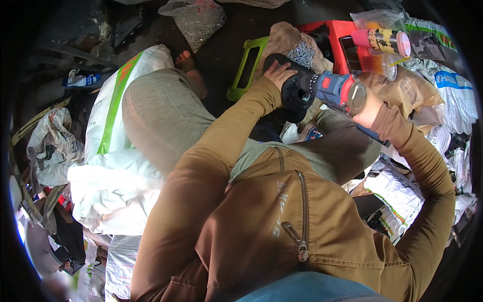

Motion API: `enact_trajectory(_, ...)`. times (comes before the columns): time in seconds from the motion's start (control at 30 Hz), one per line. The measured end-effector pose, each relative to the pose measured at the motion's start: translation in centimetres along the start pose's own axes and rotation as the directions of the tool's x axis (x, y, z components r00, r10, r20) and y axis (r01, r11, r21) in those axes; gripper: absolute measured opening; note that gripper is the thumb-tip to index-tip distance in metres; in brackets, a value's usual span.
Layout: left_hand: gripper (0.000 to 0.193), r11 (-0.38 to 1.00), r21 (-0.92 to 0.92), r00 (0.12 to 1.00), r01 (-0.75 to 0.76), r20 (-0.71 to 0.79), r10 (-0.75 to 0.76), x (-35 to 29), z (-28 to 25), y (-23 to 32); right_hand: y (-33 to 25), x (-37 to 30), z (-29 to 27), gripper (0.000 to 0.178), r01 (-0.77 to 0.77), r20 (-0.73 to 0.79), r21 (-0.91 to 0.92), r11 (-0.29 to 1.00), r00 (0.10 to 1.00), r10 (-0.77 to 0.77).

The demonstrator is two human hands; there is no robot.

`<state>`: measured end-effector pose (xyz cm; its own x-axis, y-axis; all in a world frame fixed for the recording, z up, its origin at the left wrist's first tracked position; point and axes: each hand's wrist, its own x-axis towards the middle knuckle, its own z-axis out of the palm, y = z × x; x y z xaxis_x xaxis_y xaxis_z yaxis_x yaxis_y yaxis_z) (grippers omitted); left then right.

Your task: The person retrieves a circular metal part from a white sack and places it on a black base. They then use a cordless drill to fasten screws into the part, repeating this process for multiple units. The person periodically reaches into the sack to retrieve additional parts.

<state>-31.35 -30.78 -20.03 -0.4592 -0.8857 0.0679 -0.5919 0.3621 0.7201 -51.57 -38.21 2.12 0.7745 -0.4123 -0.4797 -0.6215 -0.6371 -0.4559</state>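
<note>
Nearest is a curved blue surface (307, 291), well apart from all fingers. The left hand (279, 75) has its fingers spread on a black part (296, 100); the power drill (333, 90) points at it, just right of them. The right hand (370, 108) clasps the drill's rear, fingertips hidden. Should the drill skid or the part spin, the left fingers could be struck.

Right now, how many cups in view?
2: a pink cup at upper right; a clear cup with a yellow straw just below it, near the drill in the right hand. Clear bag may hide more.
</note>
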Motion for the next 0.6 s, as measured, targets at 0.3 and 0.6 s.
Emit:
enact_trajectory(0.3, 0.094, 1.0, 0.025, 0.999, -0.006, -0.052, 0.007, -0.2, 0.2, -0.1, -4.3, -0.8, -1.4, 0.037, -0.317, -0.006, 0.101, 0.943, 0.948, 0.32)
enact_trajectory(0.6, 0.089, 0.991, -0.075, 0.977, 0.115, 0.191, -0.099, 0.4, -4.9, -0.3, -10.0, -13.3, -2.0, 0.048, -0.455, -0.246, 0.275, 0.847, 0.818, 0.52)
